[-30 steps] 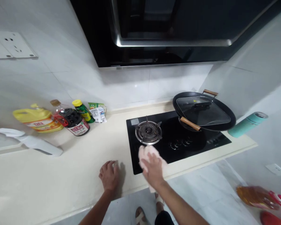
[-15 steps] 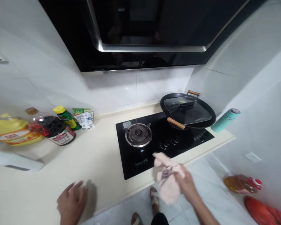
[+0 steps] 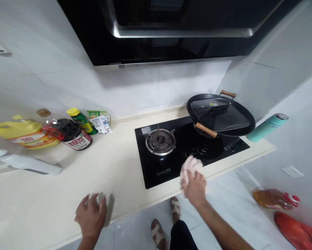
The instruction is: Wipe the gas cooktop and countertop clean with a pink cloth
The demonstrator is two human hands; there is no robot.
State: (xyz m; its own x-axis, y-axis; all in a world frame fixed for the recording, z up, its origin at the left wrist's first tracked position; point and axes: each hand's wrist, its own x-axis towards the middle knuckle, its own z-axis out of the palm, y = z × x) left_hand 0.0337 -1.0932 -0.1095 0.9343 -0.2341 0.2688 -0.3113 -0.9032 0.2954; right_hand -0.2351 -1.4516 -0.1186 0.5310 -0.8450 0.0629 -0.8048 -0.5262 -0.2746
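Observation:
A pale pink cloth [image 3: 190,167] is bunched in my right hand [image 3: 196,187], over the front edge of the black gas stove [image 3: 156,173]. The hand is slightly blurred, and part of the cloth is hidden behind its fingers. My left hand [image 3: 91,214] is at the counter [image 3: 114,173], left of the stove, its fingers loosely bent and apart with nothing in them. Beyond the right hand are the stove knobs [image 3: 196,151]. The left burner [image 3: 160,141] is bare, and a black wok [image 3: 246,119] with a glass lid [image 3: 230,116] sits over the right one.
Several bottles, including a dark sauce bottle [image 3: 75,137] and a yellow jug [image 3: 28,133], stand at the back left. A teal flask [image 3: 267,127] is right of the wok. The range hood [image 3: 171,52] hangs low above. An oil bottle [image 3: 272,199] is on the floor.
The cloth hung loose from my right hand before; now it is bunched up under the fingers near the stove's front edge. The camera view has shifted slightly; my left hand stays by the counter.

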